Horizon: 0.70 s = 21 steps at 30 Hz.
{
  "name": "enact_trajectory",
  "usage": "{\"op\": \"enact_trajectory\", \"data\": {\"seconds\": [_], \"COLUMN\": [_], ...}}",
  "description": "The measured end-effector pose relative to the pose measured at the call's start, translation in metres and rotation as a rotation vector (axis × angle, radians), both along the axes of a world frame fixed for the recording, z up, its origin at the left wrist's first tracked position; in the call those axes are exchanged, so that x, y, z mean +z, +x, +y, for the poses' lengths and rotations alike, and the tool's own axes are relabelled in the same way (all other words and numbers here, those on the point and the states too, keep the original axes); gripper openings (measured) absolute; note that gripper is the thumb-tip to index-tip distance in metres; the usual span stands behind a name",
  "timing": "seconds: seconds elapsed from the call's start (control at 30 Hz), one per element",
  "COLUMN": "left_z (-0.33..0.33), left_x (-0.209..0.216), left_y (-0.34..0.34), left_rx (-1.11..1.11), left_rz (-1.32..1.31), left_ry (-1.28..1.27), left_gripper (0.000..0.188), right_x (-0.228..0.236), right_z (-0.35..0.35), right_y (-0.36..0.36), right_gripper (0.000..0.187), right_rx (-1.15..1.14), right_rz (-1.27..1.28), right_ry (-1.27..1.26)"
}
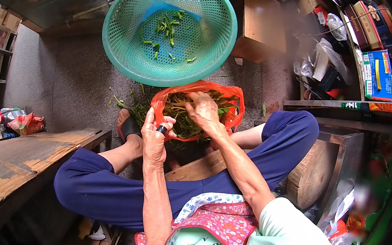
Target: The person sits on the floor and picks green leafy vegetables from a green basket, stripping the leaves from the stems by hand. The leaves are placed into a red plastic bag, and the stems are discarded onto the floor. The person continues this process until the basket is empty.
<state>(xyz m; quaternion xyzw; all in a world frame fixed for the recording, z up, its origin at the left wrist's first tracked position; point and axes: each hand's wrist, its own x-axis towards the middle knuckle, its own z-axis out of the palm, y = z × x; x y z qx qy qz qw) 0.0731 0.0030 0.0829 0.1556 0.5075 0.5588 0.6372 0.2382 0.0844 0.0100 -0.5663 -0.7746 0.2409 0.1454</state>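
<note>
An orange-red plastic bag (241,98), its mouth wide, is full of leafy green vegetable stems (182,116), some yellowish. My left hand (156,137) grips the bag's near left rim; a black band (162,129) sits on one of its digits. Inside the bag's mouth, my right hand (202,109) has its fingers curled down on the stems, their tips partly hidden among them. Just beyond the bag stands a large green plastic basket (112,46) with a perforated wall. Several short cut green pieces (168,28) lie on its bottom.
Loose greens (139,108) lie on the floor left of the bag. A wooden box (264,25) stands right of the basket. A worn wooden bench (30,161) is at my left, a cluttered shelf (349,107) at my right, with a log section (314,174) below it.
</note>
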Motion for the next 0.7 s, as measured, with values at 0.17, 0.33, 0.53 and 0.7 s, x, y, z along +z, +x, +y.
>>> {"op": "enact_trajectory", "data": {"seconds": [0.17,0.33,0.53,0.7], "left_z": [-0.002,0.003,0.002,0.003], "left_x": [-0.006,-0.011,-0.011,-0.008], "left_y": [-0.003,-0.004,-0.005,-0.002], "left_rx": [0.073,0.114,0.123,0.077], "left_rz": [-0.069,-0.094,-0.114,-0.105], "left_ry": [0.026,0.034,0.022,0.046], "left_gripper": [0.067,0.067,0.068,0.067], "right_x": [-0.01,0.016,0.007,-0.003], "right_z": [0.003,-0.006,-0.002,0.002], "right_y": [0.014,0.049,0.075,0.058], "right_gripper": [0.024,0.03,0.025,0.045], "right_rx": [0.016,-0.214,-0.288,-0.153], "right_rz": [0.264,0.467,0.46,0.09], "right_ry": [-0.42,-0.581,-0.625,-0.283]}}
